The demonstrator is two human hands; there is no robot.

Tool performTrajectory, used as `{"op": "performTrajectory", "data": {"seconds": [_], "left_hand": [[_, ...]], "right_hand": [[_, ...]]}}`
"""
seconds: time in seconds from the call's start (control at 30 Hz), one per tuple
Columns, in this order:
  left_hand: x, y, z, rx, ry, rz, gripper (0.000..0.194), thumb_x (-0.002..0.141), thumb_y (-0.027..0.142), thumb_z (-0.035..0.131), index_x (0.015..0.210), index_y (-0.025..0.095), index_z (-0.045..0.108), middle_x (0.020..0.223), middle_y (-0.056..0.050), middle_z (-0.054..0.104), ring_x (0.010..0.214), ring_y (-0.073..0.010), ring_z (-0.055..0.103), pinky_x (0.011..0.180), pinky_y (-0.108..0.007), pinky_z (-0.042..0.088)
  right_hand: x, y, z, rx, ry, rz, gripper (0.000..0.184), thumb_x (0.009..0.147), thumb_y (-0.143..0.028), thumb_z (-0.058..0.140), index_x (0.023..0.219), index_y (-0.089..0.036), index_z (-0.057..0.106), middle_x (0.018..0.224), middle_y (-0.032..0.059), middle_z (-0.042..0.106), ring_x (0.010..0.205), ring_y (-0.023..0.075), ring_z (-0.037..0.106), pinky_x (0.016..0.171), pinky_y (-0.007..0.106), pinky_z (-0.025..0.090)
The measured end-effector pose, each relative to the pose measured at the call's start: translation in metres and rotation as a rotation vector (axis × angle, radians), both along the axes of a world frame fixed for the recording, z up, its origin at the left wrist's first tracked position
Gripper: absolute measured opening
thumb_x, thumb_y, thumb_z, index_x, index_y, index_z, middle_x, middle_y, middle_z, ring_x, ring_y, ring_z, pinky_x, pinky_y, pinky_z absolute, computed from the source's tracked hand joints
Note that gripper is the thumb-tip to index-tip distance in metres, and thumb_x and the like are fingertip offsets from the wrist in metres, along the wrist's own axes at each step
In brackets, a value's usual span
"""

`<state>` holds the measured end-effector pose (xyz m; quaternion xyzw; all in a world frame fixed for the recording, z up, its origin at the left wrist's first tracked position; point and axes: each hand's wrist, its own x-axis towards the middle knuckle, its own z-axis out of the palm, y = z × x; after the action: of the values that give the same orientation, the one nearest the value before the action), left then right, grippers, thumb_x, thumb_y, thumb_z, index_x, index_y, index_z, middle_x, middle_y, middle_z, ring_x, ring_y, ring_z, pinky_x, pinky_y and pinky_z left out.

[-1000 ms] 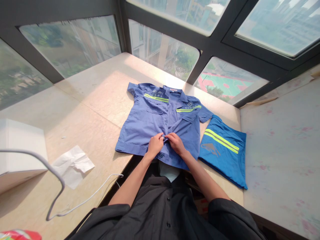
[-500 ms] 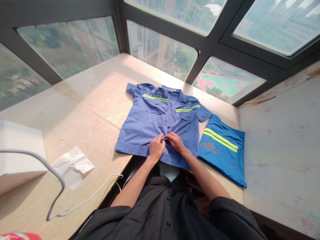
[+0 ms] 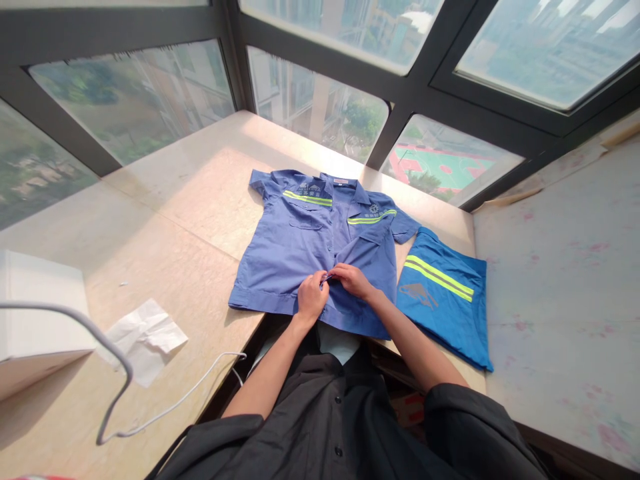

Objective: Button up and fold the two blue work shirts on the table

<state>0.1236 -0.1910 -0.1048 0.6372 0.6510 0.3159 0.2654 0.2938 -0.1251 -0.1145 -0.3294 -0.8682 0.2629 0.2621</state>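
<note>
A blue short-sleeved work shirt with yellow reflective stripes lies spread on the table, its collar toward the window and its hem at the near edge. At the lower front opening, my left hand is closed on the shirt's edge. My right hand pinches the same front edge just to the right, with the fingertips of both hands nearly meeting. Whether a button sits between the fingers is too small to make out. To the right lies a folded brighter-blue garment with a yellow-and-grey stripe.
On the left of the table are a white box, a creased paper tissue and a cable. Windows border the far side. A flower-patterned wall panel stands at the right.
Both hands stay at the shirt's front edge, with only slight finger movement. The whole view has shifted a little; the garments lie as before.
</note>
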Motion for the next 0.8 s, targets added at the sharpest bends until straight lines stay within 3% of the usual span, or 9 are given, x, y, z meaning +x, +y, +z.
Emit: {"op": "performTrajectory", "data": {"seconds": [0.27, 0.37, 0.47, 0.53, 0.63, 0.8], "left_hand": [[-0.003, 0.003, -0.012, 0.116, -0.101, 0.000, 0.021, 0.083, 0.008, 0.059, 0.098, 0.020, 0.066, 0.091, -0.004, 0.073, 0.087, -0.0186, 0.067, 0.085, -0.030, 0.051], [-0.005, 0.003, -0.012, 0.112, -0.152, 0.017, 0.019, 0.084, 0.010, 0.058, 0.098, 0.020, 0.066, 0.091, -0.004, 0.073, 0.087, -0.0184, 0.068, 0.084, -0.030, 0.051], [-0.006, 0.005, -0.008, 0.061, -0.234, 0.050, 0.018, 0.084, 0.013, 0.059, 0.099, 0.020, 0.066, 0.091, -0.004, 0.073, 0.087, -0.0186, 0.069, 0.084, -0.030, 0.051], [-0.006, 0.007, -0.006, 0.016, -0.282, 0.074, 0.019, 0.083, 0.015, 0.060, 0.101, 0.019, 0.065, 0.091, -0.004, 0.073, 0.086, -0.0185, 0.069, 0.084, -0.031, 0.052], [-0.007, 0.011, -0.006, -0.028, -0.319, 0.100, 0.020, 0.084, 0.016, 0.060, 0.104, 0.019, 0.064, 0.088, -0.004, 0.073, 0.084, -0.0182, 0.069, 0.083, -0.031, 0.052], [-0.008, 0.009, -0.009, 0.074, -0.091, 0.047, 0.022, 0.086, 0.014, 0.057, 0.106, 0.017, 0.067, 0.095, -0.008, 0.072, 0.090, -0.0214, 0.066, 0.087, -0.034, 0.051]], "right_hand": [[-0.005, -0.002, 0.000, 0.094, -0.060, -0.019, 0.025, 0.096, -0.012, 0.042, 0.096, -0.018, 0.065, 0.086, 0.0052, 0.060, 0.079, 0.0173, 0.057, 0.075, 0.029, 0.048], [-0.007, -0.008, 0.003, 0.072, -0.015, -0.095, 0.019, 0.097, -0.019, 0.046, 0.107, -0.020, 0.063, 0.103, 0.0083, 0.061, 0.084, 0.0172, 0.058, 0.079, 0.030, 0.050], [-0.007, -0.017, 0.008, 0.042, 0.073, -0.259, 0.021, 0.096, -0.024, 0.052, 0.115, -0.018, 0.058, 0.118, 0.0120, 0.056, 0.073, 0.0137, 0.057, 0.075, 0.030, 0.052], [-0.007, -0.022, 0.011, 0.027, 0.075, -0.319, 0.017, 0.095, -0.027, 0.055, 0.109, -0.018, 0.060, 0.109, 0.0097, 0.058, 0.067, 0.0126, 0.054, 0.072, 0.029, 0.051], [-0.009, -0.029, 0.013, -0.009, -0.028, -0.279, 0.014, 0.095, -0.029, 0.058, 0.101, -0.018, 0.064, 0.096, 0.0054, 0.061, 0.069, 0.0133, 0.056, 0.072, 0.027, 0.049], [-0.017, -0.035, 0.011, -0.011, -0.205, -0.298, 0.019, 0.097, -0.030, 0.054, 0.106, -0.020, 0.068, 0.096, 0.0064, 0.064, 0.079, 0.0157, 0.060, 0.075, 0.026, 0.048]]}}
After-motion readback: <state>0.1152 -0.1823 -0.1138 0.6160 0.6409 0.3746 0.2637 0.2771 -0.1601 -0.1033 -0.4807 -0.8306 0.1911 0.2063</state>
